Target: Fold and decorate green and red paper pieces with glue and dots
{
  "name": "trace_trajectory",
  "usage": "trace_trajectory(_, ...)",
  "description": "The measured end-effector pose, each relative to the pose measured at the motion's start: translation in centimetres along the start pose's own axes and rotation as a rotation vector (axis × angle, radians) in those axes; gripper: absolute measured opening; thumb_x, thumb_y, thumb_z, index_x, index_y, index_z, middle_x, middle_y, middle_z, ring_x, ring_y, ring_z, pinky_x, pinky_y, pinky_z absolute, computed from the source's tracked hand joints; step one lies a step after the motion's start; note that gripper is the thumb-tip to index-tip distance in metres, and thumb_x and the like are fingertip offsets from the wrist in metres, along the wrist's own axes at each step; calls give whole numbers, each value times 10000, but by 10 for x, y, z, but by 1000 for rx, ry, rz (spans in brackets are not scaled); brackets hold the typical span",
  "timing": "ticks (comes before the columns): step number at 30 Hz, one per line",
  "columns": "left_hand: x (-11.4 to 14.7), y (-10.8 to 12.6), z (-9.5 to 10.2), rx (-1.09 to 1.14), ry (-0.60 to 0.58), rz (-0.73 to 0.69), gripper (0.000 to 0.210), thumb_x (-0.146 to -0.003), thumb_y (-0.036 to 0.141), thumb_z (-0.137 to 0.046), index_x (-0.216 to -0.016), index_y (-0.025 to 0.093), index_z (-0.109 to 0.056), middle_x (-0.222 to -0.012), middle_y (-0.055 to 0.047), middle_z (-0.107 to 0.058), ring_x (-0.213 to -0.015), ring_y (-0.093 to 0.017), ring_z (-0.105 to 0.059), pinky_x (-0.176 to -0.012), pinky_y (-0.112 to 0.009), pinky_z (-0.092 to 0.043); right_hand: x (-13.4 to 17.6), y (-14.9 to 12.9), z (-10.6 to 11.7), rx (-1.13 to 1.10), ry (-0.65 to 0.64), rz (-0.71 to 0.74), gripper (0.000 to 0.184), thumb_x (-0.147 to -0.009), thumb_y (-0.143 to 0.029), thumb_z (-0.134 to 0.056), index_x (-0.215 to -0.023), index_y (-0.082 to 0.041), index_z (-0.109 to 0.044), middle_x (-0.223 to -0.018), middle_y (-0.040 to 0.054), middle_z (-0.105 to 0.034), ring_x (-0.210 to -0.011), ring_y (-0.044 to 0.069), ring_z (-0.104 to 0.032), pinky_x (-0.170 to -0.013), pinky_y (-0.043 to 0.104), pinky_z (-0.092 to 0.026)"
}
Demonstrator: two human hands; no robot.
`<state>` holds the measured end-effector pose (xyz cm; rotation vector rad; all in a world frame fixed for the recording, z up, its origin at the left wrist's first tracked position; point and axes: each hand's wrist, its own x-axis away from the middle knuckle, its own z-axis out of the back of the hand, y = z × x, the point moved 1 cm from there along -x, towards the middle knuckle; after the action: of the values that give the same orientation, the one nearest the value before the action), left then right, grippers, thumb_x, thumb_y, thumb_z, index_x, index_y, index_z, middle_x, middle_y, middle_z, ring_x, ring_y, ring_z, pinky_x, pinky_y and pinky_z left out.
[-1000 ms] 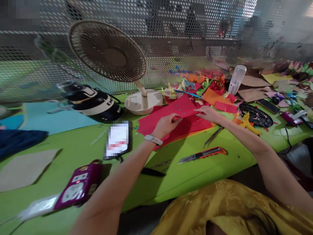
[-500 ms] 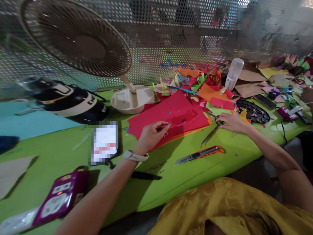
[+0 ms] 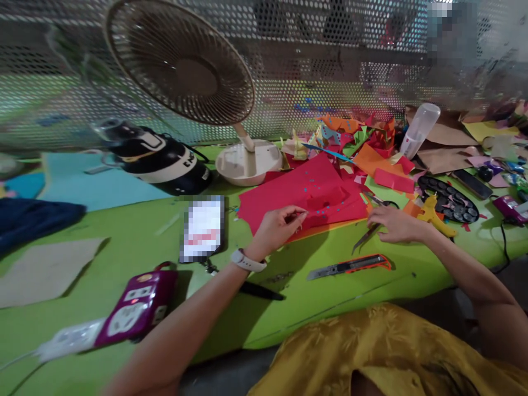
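My left hand (image 3: 278,228) hovers at the near edge of the red paper (image 3: 330,176), thumb and fingers pinched together; whatever lies between them is too small to make out. Small blue dots are scattered over that paper, and orange sheets show beneath it. Over to the right, my right hand (image 3: 396,224) bends its fingers around the upper end of the dark tweezers (image 3: 363,240), which lie on the green table. Just beyond those fingers are scissors (image 3: 381,201), partly covered. An orange-edged box cutter (image 3: 350,267) rests in front of both hands.
Behind the paper stand a desk fan (image 3: 249,162) and a heap of coloured scraps (image 3: 358,132). A black bottle (image 3: 169,162), a phone (image 3: 204,228) and a purple power strip (image 3: 138,302) are leftward. A yellow glue gun (image 3: 433,214) and black tray (image 3: 449,201) sit rightward.
My right hand has shifted from the scissors' handles toward me, onto the tweezers. The left hand keeps its pinch near the paper. The view has swung left.
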<state>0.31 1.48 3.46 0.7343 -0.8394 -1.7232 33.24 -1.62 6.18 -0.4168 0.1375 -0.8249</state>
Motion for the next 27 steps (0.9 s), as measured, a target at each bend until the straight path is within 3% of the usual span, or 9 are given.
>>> trace_trajectory(6, -6, -4, 1, -8, 119, -74, 387, -853, 446, -597, -1143, 196, -652, -1025, -106, -704, -889, -208, -672, -792, -323, -536, 0, 12, -4, -98, 30, 30, 68, -859, -259, -633, -857, -236, -697, -1011, 77, -666, -993, 244, -627, -917, 440, -505)
trace_trajectory(11, -14, -6, -2, -110, 66, -66, 515, -863, 463, -587, -1316, 220, -573, -953, -72, -690, -776, -187, -634, -738, -316, -513, -4, 6, -11, -42, 31, -5, 76, -872, -271, -652, -918, -229, -695, -1027, 88, -679, -1015, 251, -646, -930, 427, -527)
trace_trajectory(13, -18, -8, -3, -126, 40, -76, 544, -858, 476, -585, -1330, 206, -567, -935, -71, -684, -767, -189, -623, -739, -322, -505, 2, -2, -8, -18, 40, -40, 199, -862, -317, -671, -1037, -226, -696, -1107, 119, -686, -1077, 286, -646, -973, 449, -526)
trace_trajectory(15, -23, -11, -4, -117, 7, -76, 548, -852, 471, -579, -1319, 186, -573, -924, -73, -677, -765, -190, -617, -738, -323, -501, 20, -9, 2, -4, 59, -82, 332, -880, -370, -641, -1184, -238, -663, -1213, 133, -670, -1144, 309, -631, -1017, 470, -515)
trace_trajectory(17, -27, -16, -5, -97, -29, -73, 528, -841, 433, -575, -1303, 178, -577, -914, -69, -670, -746, -184, -611, -718, -317, -498, 50, -10, 16, 39, 115, -168, 341, -933, -384, -537, -1251, -302, -629, -1255, 107, -663, -1165, 292, -630, -1024, 460, -520)
trace_trajectory(20, -32, -23, -5, -52, -87, -61, 524, -809, 350, -557, -1308, 192, -565, -888, -54, -659, -691, -167, -594, -667, -299, -490, 111, -1, 34, 274, 287, -442, 375, -943, -367, -454, -1300, -352, -568, -1272, 129, -648, -1208, 304, -604, -1056, 487, -482)
trace_trajectory(22, -35, -26, -5, -50, -123, -50, 529, -800, 342, -549, -1311, 203, -566, -874, -49, -659, -659, -163, -583, -630, -290, -475, 148, 10, 36, 449, 343, -668, 513, -872, -341, -519, -1383, -335, -484, -1337, 176, -594, -1231, 361, -576, -1055, 538, -458)
trace_trajectory(24, -39, -26, -3, -89, -144, -73, 501, -803, 352, -547, -1283, 216, -591, -885, -52, -670, -646, -163, -574, -618, -290, -459, 171, 21, 31, 510, 298, -829, 664, -794, -326, -584, -1439, -310, -425, -1325, 217, -588, -1202, 401, -584, -997, 556, -485)
trace_trajectory(27, -44, -25, -1, -168, -130, -158, 410, -793, 330, -556, -1179, 230, -651, -924, -61, -685, -653, -170, -567, -641, -303, -448, 175, 31, 16, 503, 237, -828, 639, -800, -317, -561, -1427, -259, -452, -1291, 249, -594, -1173, 409, -595, -960, 538, -501)
